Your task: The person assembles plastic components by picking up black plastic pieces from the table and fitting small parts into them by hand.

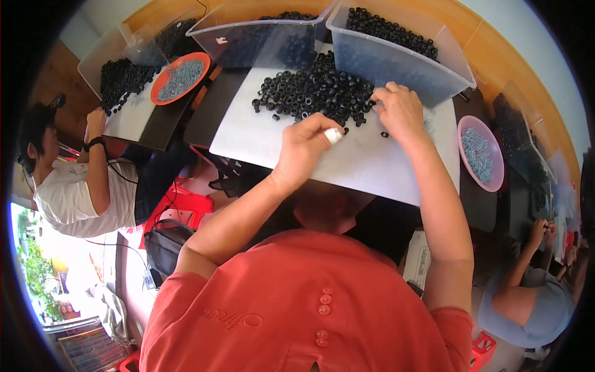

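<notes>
My left hand (304, 146) is over the white board (254, 133), its fingers curled in toward the thumb; a white wrap (333, 135) covers one digit. Whatever it may hold is hidden. At the right edge of a heap of small black ring-shaped parts (316, 90), my right hand (400, 111) has its fingers bent and drawn together, with dark parts at the fingertips. I cannot make out whether one is gripped. A single black part (385, 134) lies on the board below the right hand. Some thin grey pieces (429, 129) lie right of that wrist.
Two clear plastic bins (396, 65) with black parts stand behind the heap. A pink bowl (477, 155) of small grey pieces sits at the right; an orange bowl (180, 77) of similar pieces is at the left. Other people (93, 180) work at tables on both sides.
</notes>
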Demonstrator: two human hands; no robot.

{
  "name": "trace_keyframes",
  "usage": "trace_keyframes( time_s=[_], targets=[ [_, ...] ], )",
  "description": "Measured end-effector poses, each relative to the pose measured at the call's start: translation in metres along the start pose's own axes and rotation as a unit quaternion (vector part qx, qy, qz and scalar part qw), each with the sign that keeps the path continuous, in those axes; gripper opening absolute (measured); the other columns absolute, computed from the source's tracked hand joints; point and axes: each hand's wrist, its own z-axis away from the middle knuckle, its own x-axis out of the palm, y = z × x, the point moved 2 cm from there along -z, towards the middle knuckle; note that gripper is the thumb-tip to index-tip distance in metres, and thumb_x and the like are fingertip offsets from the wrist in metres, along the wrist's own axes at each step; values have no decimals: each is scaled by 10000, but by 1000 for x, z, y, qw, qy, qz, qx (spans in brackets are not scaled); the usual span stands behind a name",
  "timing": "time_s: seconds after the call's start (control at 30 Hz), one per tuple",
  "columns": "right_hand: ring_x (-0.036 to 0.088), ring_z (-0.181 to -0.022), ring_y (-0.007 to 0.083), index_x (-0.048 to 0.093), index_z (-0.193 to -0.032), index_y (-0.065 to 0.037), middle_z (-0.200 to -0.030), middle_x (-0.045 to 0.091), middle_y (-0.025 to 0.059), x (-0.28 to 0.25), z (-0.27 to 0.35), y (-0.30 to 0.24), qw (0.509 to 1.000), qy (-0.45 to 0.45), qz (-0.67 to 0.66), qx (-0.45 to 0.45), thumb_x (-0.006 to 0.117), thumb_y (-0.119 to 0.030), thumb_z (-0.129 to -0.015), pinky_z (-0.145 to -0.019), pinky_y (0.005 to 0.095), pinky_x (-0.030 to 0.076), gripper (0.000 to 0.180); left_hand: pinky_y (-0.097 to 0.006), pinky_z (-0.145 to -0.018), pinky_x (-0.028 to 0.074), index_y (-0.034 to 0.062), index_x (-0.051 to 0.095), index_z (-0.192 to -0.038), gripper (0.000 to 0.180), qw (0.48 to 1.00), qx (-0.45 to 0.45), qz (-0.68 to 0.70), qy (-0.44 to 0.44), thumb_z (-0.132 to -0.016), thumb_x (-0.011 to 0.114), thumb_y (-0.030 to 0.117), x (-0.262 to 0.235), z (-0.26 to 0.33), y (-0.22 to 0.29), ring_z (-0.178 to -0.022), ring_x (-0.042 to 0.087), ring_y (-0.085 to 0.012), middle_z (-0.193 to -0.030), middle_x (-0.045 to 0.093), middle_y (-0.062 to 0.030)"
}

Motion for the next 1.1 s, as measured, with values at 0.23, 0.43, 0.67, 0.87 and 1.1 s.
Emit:
trace_keyframes(
  time_s=[0.23,0.43,0.67,0.87,1.1],
  targets=[
    [599,-986,274,686,-901,-115,-974,643,66,4,4,-6,998,22,9,-59,712,-164,-780,-817,416,429,134,-260,-748,471,-25,675,-927,127,998,-26,54,-6,-939,600,77,-2,-1,3,-813,580,-124,-880,649,-48],
    [580,-1013,275,650,-936,-83,-949,619,65,4,8,-5,999,1,1,-39,723,-141,-783,-833,410,416,179,-316,-792,467,-15,661,-925,157,965,163,-179,-100,-782,617,-64,10,2,8,-887,582,-203,-920,628,-90],
    [575,-1066,281,663,-941,-86,-1055,647,78,0,6,-5,999,-41,8,-16,690,-162,-815,-870,437,411,150,-366,-774,493,14,654,-954,354,884,277,-348,-146,-642,571,-132,32,-3,21,-941,553,-310,-1040,604,-105],
    [614,-801,230,630,-915,-39,-838,616,63,-26,10,4,937,44,-345,35,732,-115,-776,-715,359,474,188,-299,-686,497,-14,667,-1014,199,989,47,-81,-111,-824,611,-34,20,-32,35,-864,611,-179,-1003,660,-101],
    [569,-647,214,616,-897,-56,-710,544,56,-42,17,-17,918,162,-355,-62,765,-112,-736,-607,330,455,227,-262,-609,502,-56,664,-1009,189,974,-98,187,-79,-923,624,108,21,-61,31,-744,639,-155,-870,683,-104]
  ],
)
